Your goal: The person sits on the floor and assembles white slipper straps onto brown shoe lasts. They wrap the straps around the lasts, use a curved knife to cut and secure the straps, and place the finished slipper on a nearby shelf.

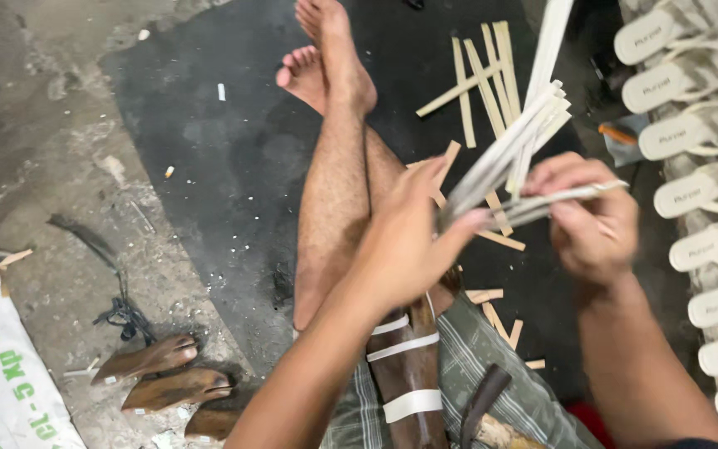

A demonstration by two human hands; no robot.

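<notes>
Pale strips (504,154) are gripped in a fanned bundle by the left hand (405,241), so one strip (558,199), pinched by right hand (587,220) fingers, is separated.

A floor-level sandal workshop: rows of white sandals (691,141), wooden lasts (147,359).

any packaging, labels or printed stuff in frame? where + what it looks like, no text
Sack: bottom-left corner on the floor, white woven bag, green and red print.
Slippers: stacked row down the right edge, white soles, each with a small dark printed mark.
No signs or screens.
</notes>
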